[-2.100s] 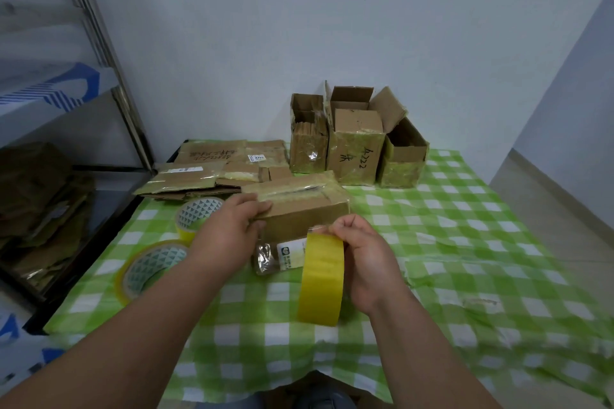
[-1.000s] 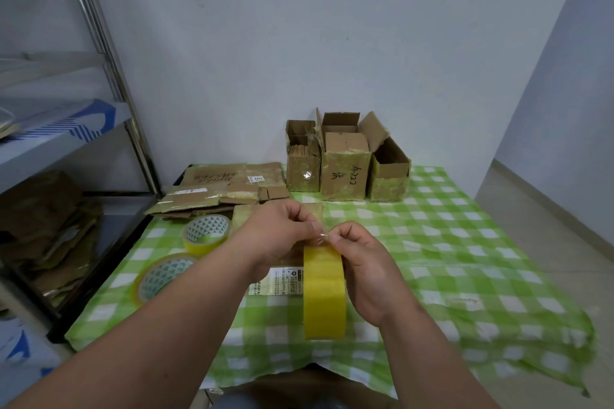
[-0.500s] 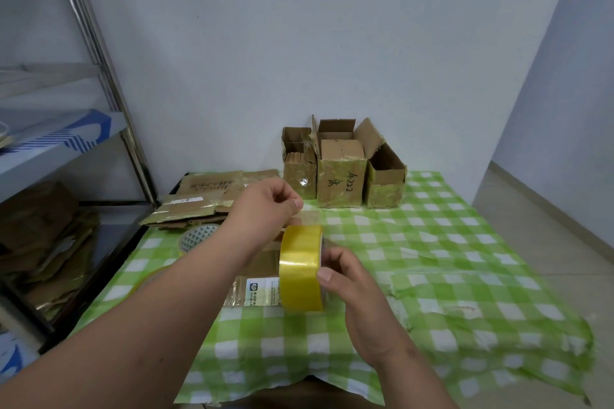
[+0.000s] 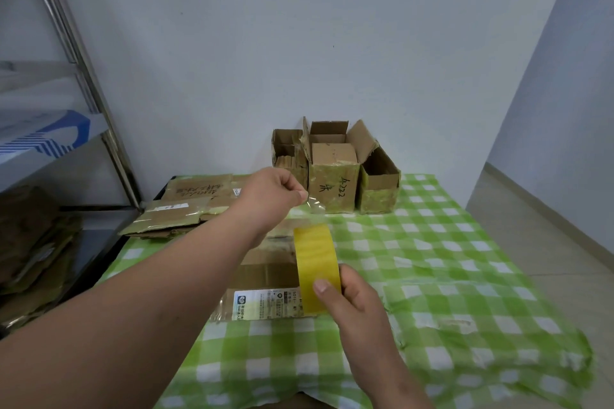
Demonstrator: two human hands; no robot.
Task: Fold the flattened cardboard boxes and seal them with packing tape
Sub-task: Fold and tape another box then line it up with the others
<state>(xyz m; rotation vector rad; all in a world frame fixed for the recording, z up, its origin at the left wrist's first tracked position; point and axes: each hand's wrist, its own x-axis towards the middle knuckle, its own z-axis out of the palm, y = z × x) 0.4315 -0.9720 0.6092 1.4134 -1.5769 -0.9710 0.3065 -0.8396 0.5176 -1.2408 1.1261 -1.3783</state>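
My right hand (image 4: 352, 300) grips a yellow roll of packing tape (image 4: 317, 267) upright above a folded cardboard box (image 4: 265, 279) with a white label. My left hand (image 4: 272, 196) pinches the clear free end of the tape (image 4: 314, 207), drawn up and away from the roll toward the far side. The box lies on the green checked tablecloth (image 4: 432, 276), partly hidden by my left forearm and the roll.
Three folded boxes (image 4: 334, 173) with open top flaps stand against the back wall. A pile of flattened cardboard (image 4: 186, 206) lies at the table's far left. A metal shelf rack (image 4: 66, 109) with more cardboard stands left. The table's right edge drops to the floor.
My left hand has pulled the tape end farther up and away, stretching a longer strip. The roll in my right hand stays over the box. The view has tilted upward.
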